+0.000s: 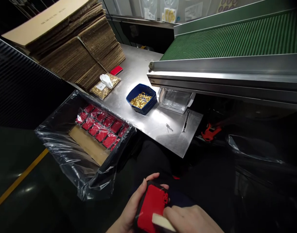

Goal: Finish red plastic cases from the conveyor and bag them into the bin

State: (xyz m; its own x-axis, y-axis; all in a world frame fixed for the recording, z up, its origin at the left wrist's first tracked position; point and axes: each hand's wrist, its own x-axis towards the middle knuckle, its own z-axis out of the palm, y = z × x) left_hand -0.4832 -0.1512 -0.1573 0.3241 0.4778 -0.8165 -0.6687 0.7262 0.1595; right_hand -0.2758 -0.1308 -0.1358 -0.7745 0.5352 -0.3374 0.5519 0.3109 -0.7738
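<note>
At the bottom of the view my left hand (130, 207) is wrapped round a red and black plastic part (152, 204), holding it over my lap. My right hand (189, 220) lies against the part's lower right side and grips a pale flat strip (163, 222) pressed on the red face. A plastic-lined box (65, 152) to the left holds several similar red parts (102, 127) in rows over a cardboard sheet.
A steel table (150, 126) carries a blue tray of small gold pieces (141, 99), a bag of gold pieces (105, 86), a clear tray (175, 100), small tools and a stack of flat cardboard (75, 42). A green conveyor (235, 42) runs at the right.
</note>
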